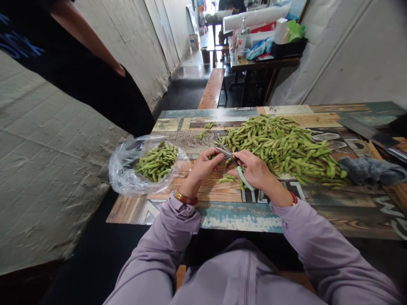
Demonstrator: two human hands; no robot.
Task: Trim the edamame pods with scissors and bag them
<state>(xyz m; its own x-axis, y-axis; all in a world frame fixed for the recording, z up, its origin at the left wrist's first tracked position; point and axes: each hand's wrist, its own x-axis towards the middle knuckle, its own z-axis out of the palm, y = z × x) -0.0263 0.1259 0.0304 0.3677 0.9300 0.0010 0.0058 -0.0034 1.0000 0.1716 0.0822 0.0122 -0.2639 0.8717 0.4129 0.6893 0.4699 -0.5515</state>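
My right hand point(253, 169) grips a pair of scissors point(244, 178) with pale green handles, the blades pointing left toward my other hand. My left hand point(205, 164) is closed in a pinch by the blade tips; a bit of green pod shows at its fingers, mostly hidden. Beyond and to the right spreads a large heap of green soybean pods point(280, 146). On the left, a clear plastic bag point(122, 171) lies open with many pods point(158, 161) in it. A few loose pods point(227, 179) rest under my right hand. Small trimmings point(205, 133) lie beyond my left hand.
A cleaver point(370, 133) and a grey cloth point(372, 170) lie at the right of the patchwork-patterned table point(241, 218). At left stands a person in dark clothes point(95, 76), close to the wall. A wooden bench point(213, 88) and a cluttered table point(269, 62) stand behind.
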